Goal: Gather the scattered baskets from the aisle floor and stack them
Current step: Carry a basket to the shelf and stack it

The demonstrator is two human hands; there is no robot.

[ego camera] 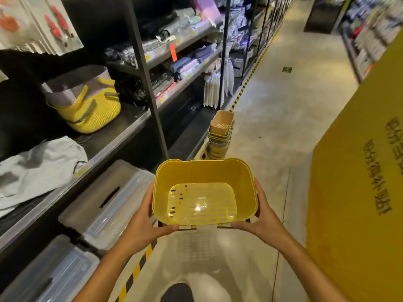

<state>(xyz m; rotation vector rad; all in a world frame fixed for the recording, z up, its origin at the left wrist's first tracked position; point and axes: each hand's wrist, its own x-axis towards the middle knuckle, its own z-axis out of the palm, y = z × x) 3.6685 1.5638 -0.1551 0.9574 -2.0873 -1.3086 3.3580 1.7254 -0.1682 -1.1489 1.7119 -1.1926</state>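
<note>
We are standing in a shop aisle, holding an empty yellow basket [204, 190] upright at waist height. Our left hand [145, 223] is gripping its left side and our right hand [260, 219] its right side, thumbs curling over the near rim. Ahead, beside the shelving [139, 118], a stack of baskets [220, 138] is already standing on the aisle floor [274, 118]. No loose baskets are showing, so this one appears to be among the last awaiting stacking.
</note>
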